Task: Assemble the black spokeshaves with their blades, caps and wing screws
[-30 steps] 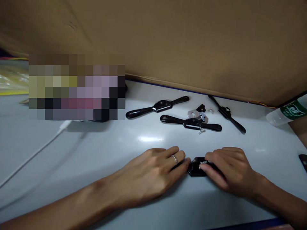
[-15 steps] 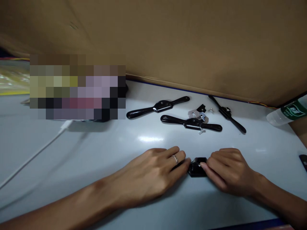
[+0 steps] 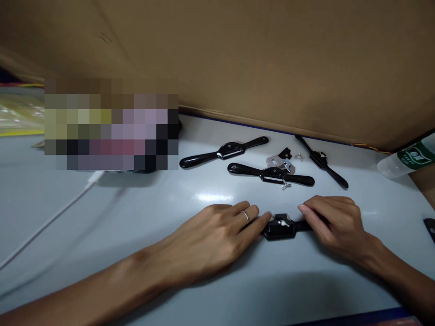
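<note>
A black spokeshave (image 3: 280,231) lies on the pale table in front of me, with a small silver wing screw on its body. My left hand (image 3: 234,226) is closed over its left handle, which the fingers hide, and a fingertip touches the body's edge. Over the right handle my right hand (image 3: 335,222) is curled, thumb and forefinger drawn together; the handle's end is hidden under it. Behind lie a second spokeshave (image 3: 246,171), a third spokeshave (image 3: 231,150) and another spokeshave (image 3: 319,159). Loose blade plates (image 3: 274,160) and a screw (image 3: 299,156) sit among them.
A cardboard panel (image 3: 238,59) closes off the table's back. At the right edge lies a clear bottle with a green label (image 3: 419,154). A white cable (image 3: 50,220) runs from a blurred-out item (image 3: 118,131) at the left. A dark object (image 3: 430,226) shows at far right.
My right thumb has come off the screw, and the right hand has shifted up and right over the handle. The spokeshave has moved slightly away from me, and its wing screw now shows.
</note>
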Tool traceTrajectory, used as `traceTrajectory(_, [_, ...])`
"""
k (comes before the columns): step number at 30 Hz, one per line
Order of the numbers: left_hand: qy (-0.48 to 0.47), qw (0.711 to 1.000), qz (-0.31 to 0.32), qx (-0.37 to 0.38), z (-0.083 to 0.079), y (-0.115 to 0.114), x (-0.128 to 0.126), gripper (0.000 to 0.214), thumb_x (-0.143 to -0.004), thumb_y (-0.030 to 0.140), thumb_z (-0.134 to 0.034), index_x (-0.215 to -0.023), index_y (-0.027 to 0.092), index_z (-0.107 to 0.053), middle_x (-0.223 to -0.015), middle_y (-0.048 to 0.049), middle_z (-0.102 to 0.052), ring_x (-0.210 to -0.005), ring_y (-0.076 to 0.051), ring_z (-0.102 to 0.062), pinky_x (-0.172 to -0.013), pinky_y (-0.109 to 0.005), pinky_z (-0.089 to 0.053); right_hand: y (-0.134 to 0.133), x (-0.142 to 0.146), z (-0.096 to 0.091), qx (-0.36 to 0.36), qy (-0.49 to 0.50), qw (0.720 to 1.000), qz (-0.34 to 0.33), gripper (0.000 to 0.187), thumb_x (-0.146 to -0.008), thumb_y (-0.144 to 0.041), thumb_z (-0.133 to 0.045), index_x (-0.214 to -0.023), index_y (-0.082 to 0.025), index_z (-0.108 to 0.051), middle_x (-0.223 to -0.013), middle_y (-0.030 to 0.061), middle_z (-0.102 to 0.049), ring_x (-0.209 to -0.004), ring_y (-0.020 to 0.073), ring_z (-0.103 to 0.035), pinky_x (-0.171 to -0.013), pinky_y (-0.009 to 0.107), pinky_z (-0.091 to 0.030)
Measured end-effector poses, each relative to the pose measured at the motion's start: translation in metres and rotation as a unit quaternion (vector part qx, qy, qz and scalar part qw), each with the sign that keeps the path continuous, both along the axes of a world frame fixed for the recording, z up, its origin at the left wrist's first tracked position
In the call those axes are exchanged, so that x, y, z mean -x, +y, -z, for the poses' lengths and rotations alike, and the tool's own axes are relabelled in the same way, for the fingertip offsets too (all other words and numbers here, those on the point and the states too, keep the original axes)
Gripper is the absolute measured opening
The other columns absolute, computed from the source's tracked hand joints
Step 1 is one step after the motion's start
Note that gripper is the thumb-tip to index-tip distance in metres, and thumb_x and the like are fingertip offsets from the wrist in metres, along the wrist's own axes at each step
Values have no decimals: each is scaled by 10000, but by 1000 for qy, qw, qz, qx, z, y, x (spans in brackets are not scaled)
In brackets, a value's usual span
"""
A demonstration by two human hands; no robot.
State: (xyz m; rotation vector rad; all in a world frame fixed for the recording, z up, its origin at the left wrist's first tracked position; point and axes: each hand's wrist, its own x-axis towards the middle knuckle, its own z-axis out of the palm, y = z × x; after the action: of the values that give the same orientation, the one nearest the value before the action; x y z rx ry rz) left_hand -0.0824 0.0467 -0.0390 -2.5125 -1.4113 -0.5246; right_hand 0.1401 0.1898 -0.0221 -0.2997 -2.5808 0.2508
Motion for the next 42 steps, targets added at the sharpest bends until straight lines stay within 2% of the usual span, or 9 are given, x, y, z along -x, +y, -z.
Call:
traceTrajectory(4, [4, 1000, -9, 3, 1, 0, 2, 259, -999, 127, -438, -1234, 61, -526, -861, -57, -640, -695, -185, -604, -552, -299, -486, 3, -1, 6, 34, -32, 998, -33, 189, -1002, -135, -486, -923, -155, -657, -714, 2, -694, -550, 108, -590, -543, 261, -428])
traceTrajectory(6, [2, 1000, -4, 7, 1, -1, 2, 242, -991, 122, -457, -1215, 68, -533, -856, -51, -635, -688, -181, -595, -549, -297, -485, 2, -1, 9, 41, -40, 997, -51, 195, -992, -112, -472, -1050, -140, -656, -827, 31, -748, -622, 120, -655, -583, 255, -480])
traceTrajectory(8, [2, 1000, 0, 13, 1, 0, 2, 227, -985, 116, -467, -1195, 70, -539, -851, -48, -628, -675, -178, -580, -546, -297, -480, 2, -1, 10, 40, -40, 997, -57, 213, -981, -96, -472, -1094, -140, -647, -880, 41, -764, -662, 126, -681, -606, 255, -501])
traceTrajectory(12, [3, 1000, 4, 13, -1, 0, 2, 202, -984, 94, -433, -1152, 87, -545, -834, -41, -613, -658, -177, -554, -547, -302, -467, 0, 0, 10, 43, -39, 997, -53, 187, -976, -103, -468, -1018, -151, -644, -803, 19, -737, -610, 120, -642, -579, 260, -475])
traceTrajectory(17, [20, 1000, -2, 18, -3, -1, 1, 267, -985, 51, -339, -1166, 93, -531, -837, -44, -613, -640, -162, -529, -554, -292, -453, -1, 2, 7, 38, -43, 997, -47, 197, -956, -118, -451, -885, -173, -627, -677, -17, -663, -519, 107, -548, -530, 266, -420])
traceTrajectory(23, [15, 1000, 8, 17, -4, -1, 1, 232, -951, 35, -397, -1124, 107, -534, -829, -37, -596, -653, -173, -537, -556, -301, -446, 0, 3, 5, 32, -43, 995, -85, 218, -963, -116, -445, -856, -164, -629, -645, -22, -617, -509, 104, -514, -520, 271, -409])
traceTrajectory(30, [13, 1000, 10, 8, -5, -1, 2, 242, -941, 38, -400, -1119, 134, -535, -831, -30, -593, -650, -161, -518, -552, -285, -422, 0, 3, 6, 24, -40, 995, -89, 213, -955, -112, -459, -847, -163, -635, -631, -20, -619, -494, 105, -509, -515, 275, -410])
traceTrajectory(36, [11, 1000, 8, 20, -5, -2, 2, 252, -959, 39, -378, -1135, 136, -530, -845, -30, -609, -659, -159, -538, -559, -287, -449, 0, 1, 10, 37, -23, 997, -56, 194, -956, -123, -482, -945, -162, -671, -741, 5, -714, -577, 116, -609, -560, 262, -465])
traceTrajectory(42, [3, 1000, 0, 23, -4, -1, 1, 199, -954, 54, -430, -1106, 128, -535, -818, -24, -598, -659, -166, -535, -554, -289, -438, -1, 2, 8, 7, -35, 996, -77, 237, -932, -106, -473, -832, -163, -680, -681, 4, -678, -537, 117, -566, -524, 278, -439])
